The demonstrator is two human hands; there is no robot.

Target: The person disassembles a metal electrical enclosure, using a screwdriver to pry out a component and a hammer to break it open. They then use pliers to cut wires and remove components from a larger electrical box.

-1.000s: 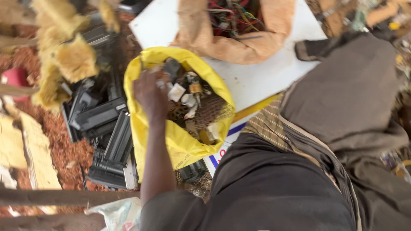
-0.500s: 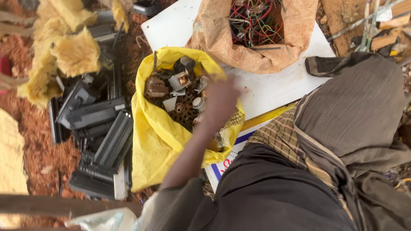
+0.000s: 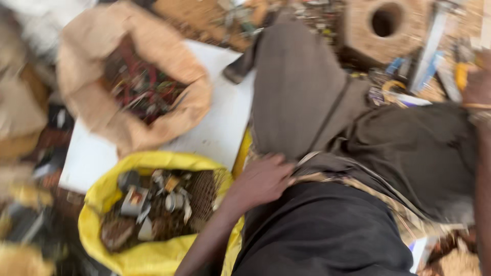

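— What can't be made out here?
— Motion blur smears the scrap in the yellow bag (image 3: 107, 255) and the wires in the brown sack (image 3: 76, 66); single pieces are unreadable.
— And the hands?
— The left hand (image 3: 263, 179) shows its back only, fingers tucked against cloth. The right hand (image 3: 478, 84) is cut by the frame's edge.

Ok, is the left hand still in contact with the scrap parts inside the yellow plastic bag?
Apart. The head view shows the left hand resting on the dark cloth lap, outside the yellow plastic bag.
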